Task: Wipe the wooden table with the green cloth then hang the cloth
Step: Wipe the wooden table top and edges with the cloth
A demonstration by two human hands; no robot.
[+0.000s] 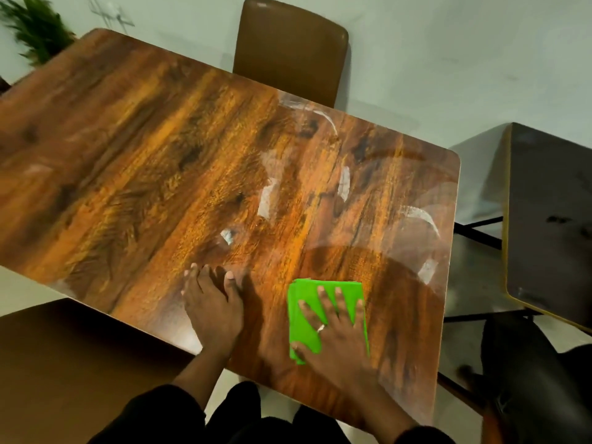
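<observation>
A glossy wooden table [160, 149] fills most of the head view, with wet streaks on its right half. A folded green cloth [302, 331] lies flat near the table's near edge. My right hand [336, 334] presses flat on top of the cloth with fingers spread, covering its right part. My left hand [213, 309] rests flat on the bare wood to the left of the cloth, fingers apart, holding nothing.
A brown chair [288, 46] stands at the table's far side. A dark table [551, 225] is at the right and another brown surface [64, 363] at the lower left. A green plant [35, 30] is at the top left. My dark-clothed legs show below the near edge.
</observation>
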